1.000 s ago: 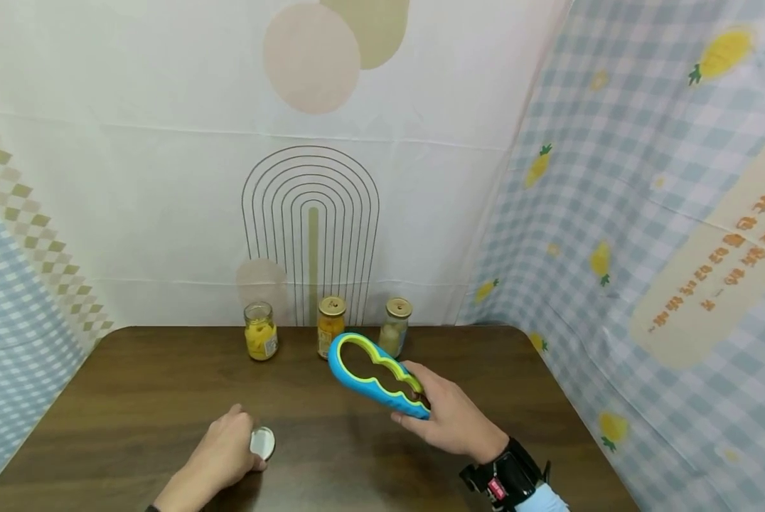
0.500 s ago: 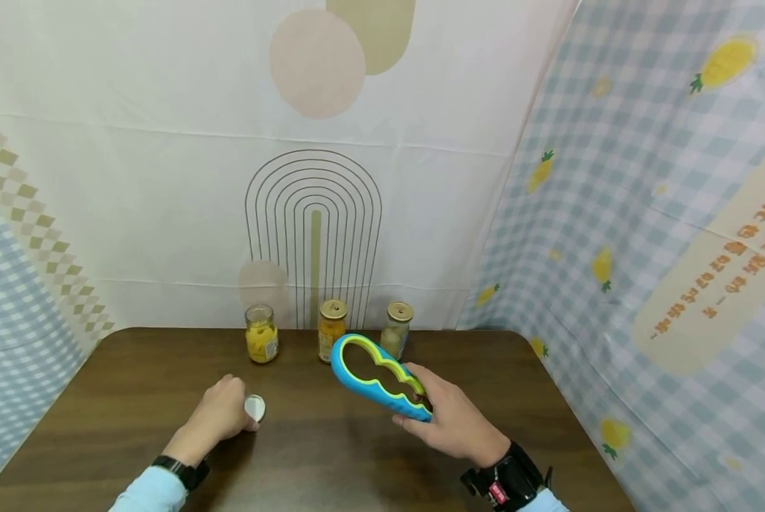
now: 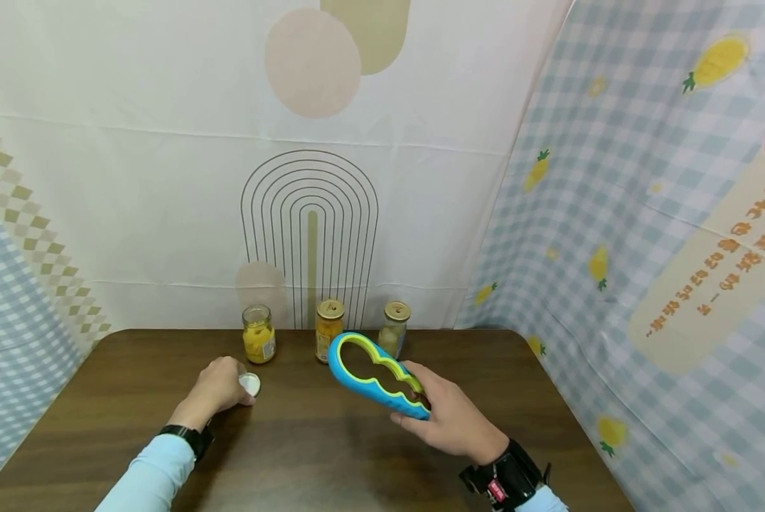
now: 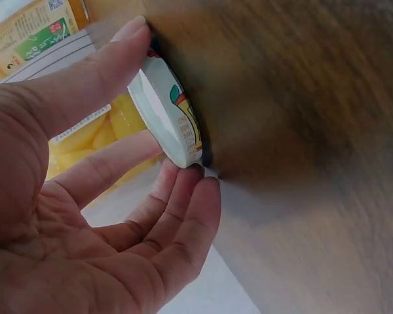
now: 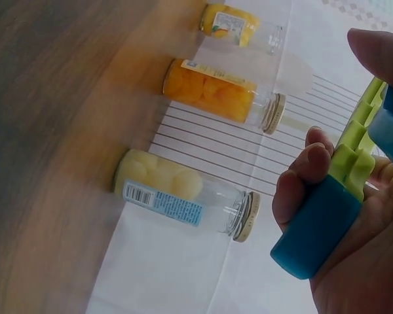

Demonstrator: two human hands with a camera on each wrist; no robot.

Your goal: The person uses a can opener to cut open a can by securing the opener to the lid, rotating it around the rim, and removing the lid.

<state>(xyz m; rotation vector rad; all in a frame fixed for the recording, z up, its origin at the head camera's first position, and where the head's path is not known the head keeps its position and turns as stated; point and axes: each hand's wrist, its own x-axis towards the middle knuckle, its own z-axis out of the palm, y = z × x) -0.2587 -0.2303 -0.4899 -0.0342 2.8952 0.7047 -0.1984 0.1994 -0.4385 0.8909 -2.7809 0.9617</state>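
Jar lid (image 3: 251,385) low by the bench (image 3: 318,455), contact hard to tell, white lining up and printed band round the side, pinched at the rim by thumb and fingers of the left hand (image 3: 219,384), presumably to keep the inner face clean, near the uncapped glass jar of yellow fruit (image 3: 259,343)! Over in the right hand (image 3: 456,412), gripped at the near end, a plastic-looking blue-and-lime jar opener (image 3: 370,388), scalloped inside, apparently lifted to keep the loop free. Behind, gold-capped, smooth and cylindrical: jar of orange fruit (image 5: 213,91) and jar of pale round fruit (image 5: 160,173).
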